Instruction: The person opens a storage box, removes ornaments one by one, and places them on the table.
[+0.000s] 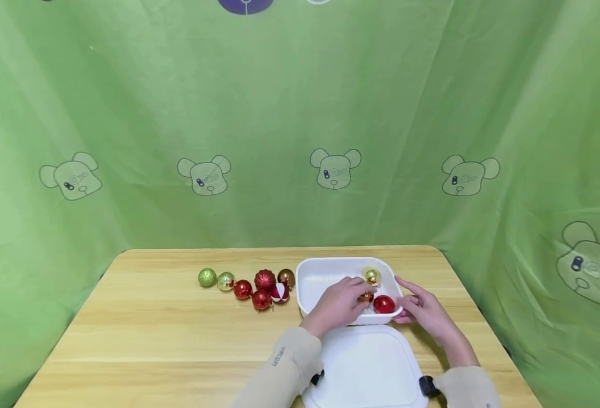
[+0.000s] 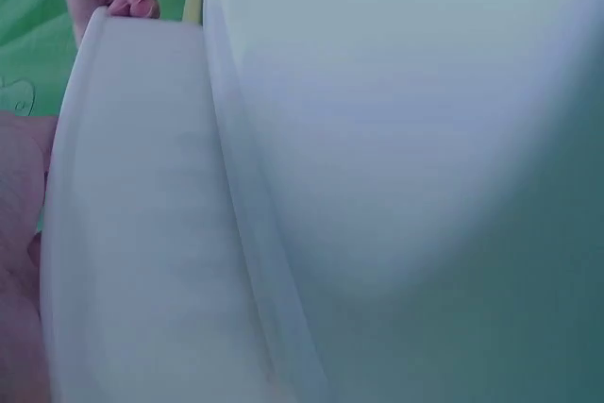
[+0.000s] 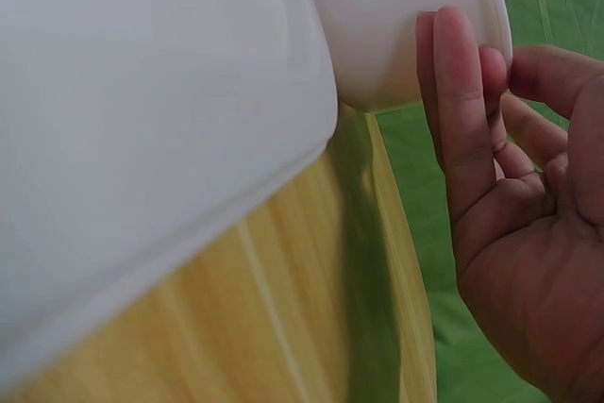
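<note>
The place appears to be a staged studio booth, shown by the green cloth backdrop (image 1: 279, 102) printed with cartoon bear heads (image 1: 335, 170), which hangs along the far, left and right sides of a wood-grain table (image 1: 152, 345).

Shiny red round bauble (image 1: 384, 304) and shiny gold round bauble (image 1: 372, 276), bright against the white plastic box (image 1: 325, 276)! There's a glittery green ball (image 1: 207, 277), a red-and-white panelled ball (image 1: 279, 292), and bear-head outlines (image 1: 334, 170) patterning the green fabric backdrop (image 1: 279, 102).
</note>
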